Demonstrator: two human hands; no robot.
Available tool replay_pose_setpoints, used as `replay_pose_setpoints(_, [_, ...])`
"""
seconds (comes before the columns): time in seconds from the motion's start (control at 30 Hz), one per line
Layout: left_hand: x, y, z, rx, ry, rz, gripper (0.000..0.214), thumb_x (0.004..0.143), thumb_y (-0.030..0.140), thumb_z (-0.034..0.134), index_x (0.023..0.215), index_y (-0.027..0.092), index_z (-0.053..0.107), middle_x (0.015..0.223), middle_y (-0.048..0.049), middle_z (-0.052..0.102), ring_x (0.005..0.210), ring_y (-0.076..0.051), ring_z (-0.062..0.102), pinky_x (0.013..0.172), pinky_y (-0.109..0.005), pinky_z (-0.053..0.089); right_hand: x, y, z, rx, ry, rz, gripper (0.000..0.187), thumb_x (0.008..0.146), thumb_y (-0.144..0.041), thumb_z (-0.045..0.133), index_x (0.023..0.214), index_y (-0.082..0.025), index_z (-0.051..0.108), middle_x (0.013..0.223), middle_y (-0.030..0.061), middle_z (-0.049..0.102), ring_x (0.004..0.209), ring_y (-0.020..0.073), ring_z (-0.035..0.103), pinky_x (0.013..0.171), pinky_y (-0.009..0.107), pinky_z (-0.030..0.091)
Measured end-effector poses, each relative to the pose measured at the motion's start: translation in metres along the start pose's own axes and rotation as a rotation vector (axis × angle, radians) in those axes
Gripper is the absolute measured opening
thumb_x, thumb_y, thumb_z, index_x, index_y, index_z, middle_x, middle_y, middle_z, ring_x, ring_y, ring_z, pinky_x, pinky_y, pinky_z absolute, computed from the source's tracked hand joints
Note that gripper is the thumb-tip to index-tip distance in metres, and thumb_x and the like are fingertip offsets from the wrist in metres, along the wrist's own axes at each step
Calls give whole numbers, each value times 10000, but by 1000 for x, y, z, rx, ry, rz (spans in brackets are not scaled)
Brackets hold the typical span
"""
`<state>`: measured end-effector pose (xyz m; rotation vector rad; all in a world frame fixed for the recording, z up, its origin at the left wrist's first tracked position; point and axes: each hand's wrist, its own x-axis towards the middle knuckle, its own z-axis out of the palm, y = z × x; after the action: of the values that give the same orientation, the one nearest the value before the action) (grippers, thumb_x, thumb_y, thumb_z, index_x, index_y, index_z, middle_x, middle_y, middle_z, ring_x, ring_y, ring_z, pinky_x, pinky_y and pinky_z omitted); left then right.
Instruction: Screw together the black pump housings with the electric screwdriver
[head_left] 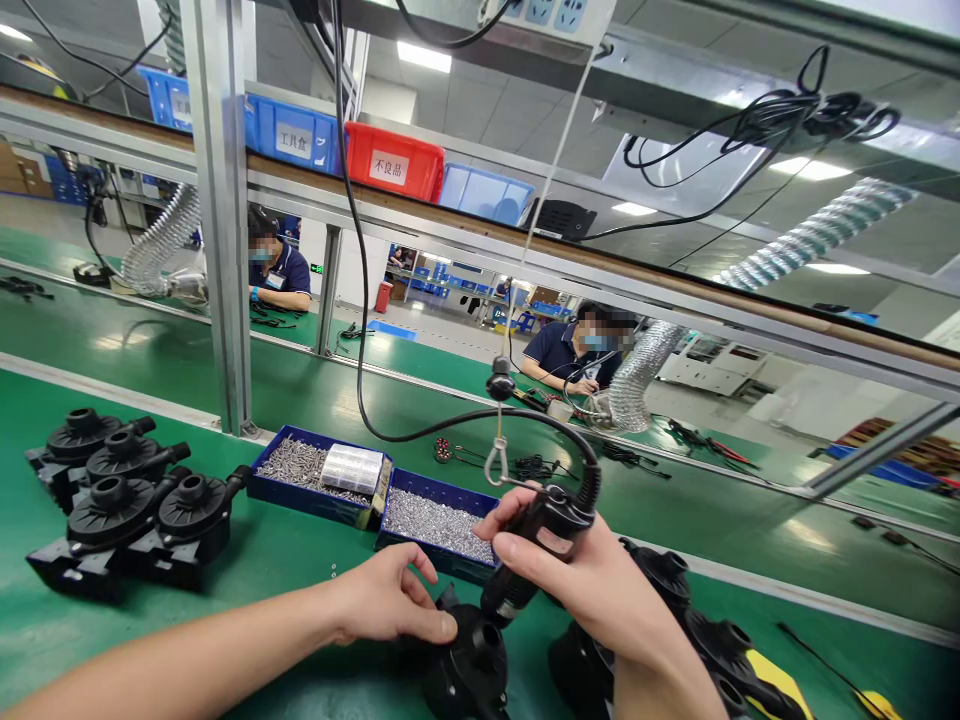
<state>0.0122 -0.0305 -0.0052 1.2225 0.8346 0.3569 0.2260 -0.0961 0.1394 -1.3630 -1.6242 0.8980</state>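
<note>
My right hand [607,570] is wrapped round a black electric screwdriver [553,525], which hangs from a cord and metal hook and is tilted, its lower end over a black pump [471,668]. The bit and its contact with the pump are hidden. My left hand [386,600] grips the side of this pump, thumb on its housing and the other fingers curled. Just beyond are a blue tray of silver screws [296,465], with a label roll [351,468] lying in it, and a second blue tray of small shiny metal parts [435,518].
Several black pumps [112,510] stand on the green bench at left, and more [720,645] at right beside yellow-handled tools [780,685]. A metal post [217,220] rises behind. The screwdriver's cable [364,330] loops overhead. Two co-workers sit across the bench.
</note>
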Motion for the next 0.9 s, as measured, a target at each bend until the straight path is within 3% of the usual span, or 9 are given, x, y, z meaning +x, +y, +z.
replay_pose_setpoints(0.17, [2, -9, 11, -51, 75, 23, 775, 444, 286, 993, 1057, 233, 522, 790, 73, 695, 633, -113, 528, 611, -265, 362, -7, 2, -11, 86, -66, 13, 314, 859, -460, 908, 1007, -209, 790, 1016, 105, 815, 906, 287, 745, 806, 395, 633])
replay_pose_setpoints(0.33, [2, -11, 15, -93, 114, -11, 727, 450, 240, 951, 1026, 235, 506, 782, 81, 684, 651, -117, 554, 609, -262, 358, 1, 11, -13, 157, -135, -16, 247, 862, -415, 899, 950, -200, 815, 1028, 122, 840, 971, 304, 767, 849, 406, 617])
replay_pose_setpoints(0.43, [0, -8, 15, -126, 114, -2, 717, 466, 239, 936, 1033, 229, 497, 782, 72, 694, 661, -119, 579, 599, -255, 357, 7, 15, -12, 210, -106, -36, 249, 818, -384, 932, 917, -200, 797, 1009, 125, 860, 953, 302, 782, 842, 401, 611])
replay_pose_setpoints(0.53, [0, -6, 15, -128, 97, -14, 721, 463, 238, 931, 1039, 229, 496, 805, 64, 704, 628, -108, 558, 547, -248, 334, 11, 15, -3, 223, 45, -88, 150, 823, -303, 901, 876, -201, 806, 914, 97, 859, 851, 269, 778, 784, 366, 592])
replay_pose_setpoints(0.67, [0, -11, 19, -108, 56, 7, 661, 507, 260, 929, 1030, 228, 525, 827, 71, 672, 608, -88, 498, 513, -240, 315, 15, 17, 16, 497, 191, -276, 92, 814, -266, 870, 853, -223, 800, 800, 41, 821, 761, 260, 788, 734, 369, 620])
replay_pose_setpoints(0.9, [2, -21, 18, -82, 11, 77, 688, 519, 247, 948, 1074, 221, 542, 890, 75, 664, 585, -56, 408, 561, -244, 294, 14, 12, 35, 596, 66, -191, 173, 774, -288, 892, 842, -210, 754, 750, 27, 787, 705, 254, 796, 668, 334, 589])
